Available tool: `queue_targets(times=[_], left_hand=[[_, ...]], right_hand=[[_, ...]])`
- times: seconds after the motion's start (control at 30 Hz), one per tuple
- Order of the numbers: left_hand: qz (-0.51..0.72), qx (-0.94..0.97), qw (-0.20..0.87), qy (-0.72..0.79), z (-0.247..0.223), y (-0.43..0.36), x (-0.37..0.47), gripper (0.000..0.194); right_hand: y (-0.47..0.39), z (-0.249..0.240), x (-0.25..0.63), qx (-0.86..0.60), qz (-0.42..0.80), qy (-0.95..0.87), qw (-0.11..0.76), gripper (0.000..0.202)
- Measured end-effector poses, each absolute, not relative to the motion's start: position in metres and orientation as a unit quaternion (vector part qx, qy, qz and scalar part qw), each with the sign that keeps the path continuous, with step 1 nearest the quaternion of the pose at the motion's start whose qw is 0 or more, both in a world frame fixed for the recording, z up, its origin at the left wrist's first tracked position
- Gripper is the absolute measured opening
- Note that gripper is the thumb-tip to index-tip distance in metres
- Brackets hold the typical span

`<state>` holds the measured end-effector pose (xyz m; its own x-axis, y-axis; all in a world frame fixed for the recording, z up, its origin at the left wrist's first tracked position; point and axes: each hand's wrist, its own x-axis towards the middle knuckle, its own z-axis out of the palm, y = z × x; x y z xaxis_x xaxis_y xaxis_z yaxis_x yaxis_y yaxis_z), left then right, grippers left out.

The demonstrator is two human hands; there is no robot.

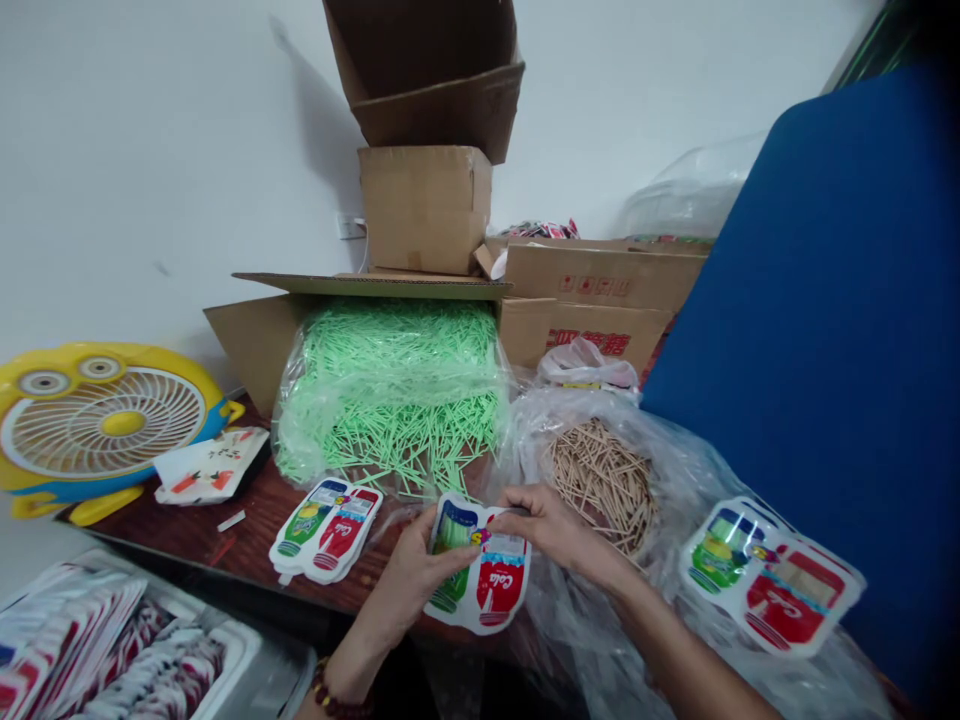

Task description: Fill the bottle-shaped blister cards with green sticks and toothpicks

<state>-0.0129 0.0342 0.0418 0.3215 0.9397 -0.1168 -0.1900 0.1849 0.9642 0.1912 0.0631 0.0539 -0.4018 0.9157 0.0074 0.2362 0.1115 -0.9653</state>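
Note:
Between my hands is a flat packet (pixel 504 598) shaped and printed like two drink bottles, one green and one red with "Cola" on it. My left hand (pixel 409 580) grips its left side, thumb across the front. At its upper right edge, my right hand (pixel 551 525) has its fingers closed on the packet. A similar stack of bottle packets (pixel 327 530) lies on the table to the left. More such packets (pixel 776 575) rest at the right on clear plastic. Behind my hands, green sticks (pixel 405 420) spill from a bagged box, and brown sticks (pixel 604 480) lie in an open plastic bag.
A yellow fan (pixel 112 425) stands at the left beside a printed paper pouch (pixel 214 465). Lower left, a grey bin (pixel 259 665) holds many packets. Cardboard boxes (pixel 424 205) are stacked against the wall. A large blue panel (pixel 840 330) rises on the right.

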Motion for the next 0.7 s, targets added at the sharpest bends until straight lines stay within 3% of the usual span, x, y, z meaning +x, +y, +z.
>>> queue_targets(times=[0.27,0.7], left_hand=[[0.439,0.476,0.621,0.442,0.033,0.024,0.002,0.03],[0.349,0.529,0.605,0.481,0.009,0.01,0.014,0.02]], right_hand=[[0.049,0.048,0.183,-0.413,0.552,-0.638,0.343,0.016],[0.011,0.019,0.201,-0.479,0.452,-0.671,0.342,0.033]])
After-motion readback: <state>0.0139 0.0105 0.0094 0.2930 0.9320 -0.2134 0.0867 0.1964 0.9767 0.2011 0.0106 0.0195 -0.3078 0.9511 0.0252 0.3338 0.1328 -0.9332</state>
